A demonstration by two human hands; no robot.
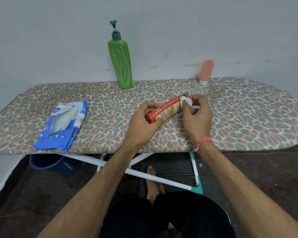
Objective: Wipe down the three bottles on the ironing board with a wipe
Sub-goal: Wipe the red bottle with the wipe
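Over the middle of the leopard-print ironing board, a left hand clamps a red plastic bottle while the right hand pinches a white wipe against its cap end, the tall green pump bottle and small pink tube at the far edge apparently still awaiting cleaning.

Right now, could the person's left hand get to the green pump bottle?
Probably not yet: the left hand grips the red bottle. Otherwise the path to the green pump bottle looks clear.
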